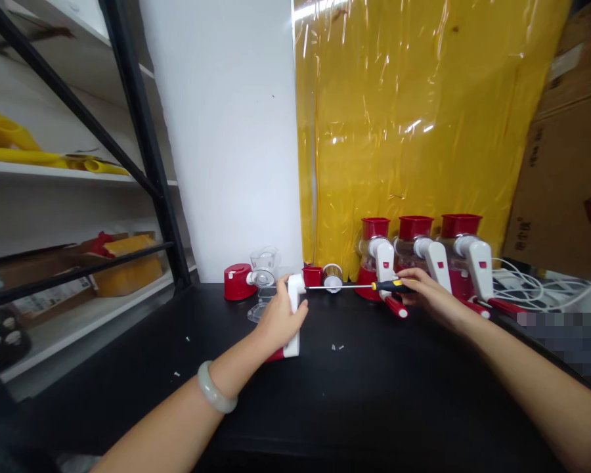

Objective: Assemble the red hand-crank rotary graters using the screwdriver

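My left hand (280, 316) is wrapped round a white crank handle (294, 338) with a red grip, held upright over the black table. In my right hand (420, 289) is a screwdriver (394, 286) with a black and yellow handle. Its long shaft lies level, and the tip meets the upper end of the crank handle; whether it sits in a screw is too small to tell. Just behind my left hand stands a clear plastic grater body (263, 279), beside a red base (238, 281). A metal grating drum (332, 278) and a red hopper (312, 274) lie behind the screwdriver shaft.
Several small screws (337, 347) are scattered on the black table (354, 407). Three assembled red and white rotary graters (421, 256) stand at the right rear. White cables (536, 289) and a large cardboard box (561, 157) are at the right. A shelf rack (150, 131) borders the left.
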`<state>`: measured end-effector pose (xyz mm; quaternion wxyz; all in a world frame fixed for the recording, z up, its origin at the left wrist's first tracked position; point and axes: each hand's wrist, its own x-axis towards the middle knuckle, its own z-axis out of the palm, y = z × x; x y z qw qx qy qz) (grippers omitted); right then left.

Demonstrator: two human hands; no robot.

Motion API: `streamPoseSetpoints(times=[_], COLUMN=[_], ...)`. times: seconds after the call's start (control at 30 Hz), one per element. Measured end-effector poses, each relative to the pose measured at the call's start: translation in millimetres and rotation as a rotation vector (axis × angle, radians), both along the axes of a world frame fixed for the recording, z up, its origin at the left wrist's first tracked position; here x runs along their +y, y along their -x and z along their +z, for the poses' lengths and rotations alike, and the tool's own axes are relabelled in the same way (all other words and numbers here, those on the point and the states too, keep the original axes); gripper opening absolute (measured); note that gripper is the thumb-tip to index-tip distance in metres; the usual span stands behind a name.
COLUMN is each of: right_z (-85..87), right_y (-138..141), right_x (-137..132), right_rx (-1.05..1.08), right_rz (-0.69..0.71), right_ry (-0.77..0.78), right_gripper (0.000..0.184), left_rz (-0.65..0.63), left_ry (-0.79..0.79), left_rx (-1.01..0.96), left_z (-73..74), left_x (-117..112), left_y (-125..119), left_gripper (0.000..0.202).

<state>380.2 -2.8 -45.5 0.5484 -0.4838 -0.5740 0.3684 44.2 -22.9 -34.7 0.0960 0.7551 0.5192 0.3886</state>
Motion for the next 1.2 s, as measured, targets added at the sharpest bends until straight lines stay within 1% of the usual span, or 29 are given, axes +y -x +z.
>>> streamPoseSetpoints(times=[0.07, 0.1, 0.23, 0.4, 0.5, 0.67, 0.77, 0.87, 0.93, 1.03, 1.1, 1.17, 1.2], right_z=[0.8, 1.0, -0.1, 0.6, 3.6, 6.7, 8.2, 9.9, 10.2, 9.3, 8.4, 7.7, 7.3], right_y=[-2.7, -4.8, -13.5, -17.5, -16.0, -14.5, -14.0, -13.0, -12.1, -10.3, -7.8, -4.1, -2.0], right_x=[-2.2, -2.8, -0.6, 1.8, -0.8, -4.4, -6.1, -8.0, -8.6, -7.7, -6.4, -5.1, -4.7], right_rx=[-0.027, -0.066, -0.185, -0.211, -0.239, -0.303, -0.320, -0.327, -0.313, -0.249, -0.235, -0.195, -0.139], right_rz=[0.044, 0.055, 0.040, 0.097, 0.090, 0.016, -0.045, -0.101, -0.110, -0.100, -0.120, -0.125, -0.118], right_ry=[-0.036, -0.059, -0.119, -0.137, -0.167, -0.109, -0.058, 0.024, 0.098, 0.192, 0.184, 0.089, 0.032], right_gripper=[0.051, 0.052, 0.048, 0.044, 0.043, 0.048, 0.054, 0.061, 0.065, 0.065, 0.062, 0.055, 0.050], left_rz=[-0.009, -0.012, -0.016, -0.010, 0.011, 0.031, 0.023, 0.048, 0.077, 0.121, 0.130, 0.087, 0.050], left_ry=[0.009, 0.010, -0.010, -0.051, -0.075, -0.085, -0.126, -0.166, -0.193, -0.237, -0.244, -0.221, -0.197], left_rx=[-0.039, -0.046, -0.026, 0.007, 0.052, 0.162, 0.208, 0.261, 0.302, 0.349, 0.341, 0.261, 0.196], left_z=[-1.6, -2.2, -2.6, -0.3, -0.2, -1.8, -2.1, -0.6, 1.2, 4.0, 4.6, 3.4, 2.2], left_x=[3.4, 4.7, 6.9, 7.8, 8.8, 7.9, 5.5, 1.9, -0.9, -4.4, -4.6, -1.9, 0.5], left_y=[1.4, 2.0, 3.6, 3.9, 3.7, 4.0, 3.7, 2.3, 1.1, -0.6, -1.0, -0.8, -0.5], left_gripper=[0.055, 0.054, 0.054, 0.056, 0.059, 0.063, 0.062, 0.062, 0.062, 0.063, 0.064, 0.064, 0.063])
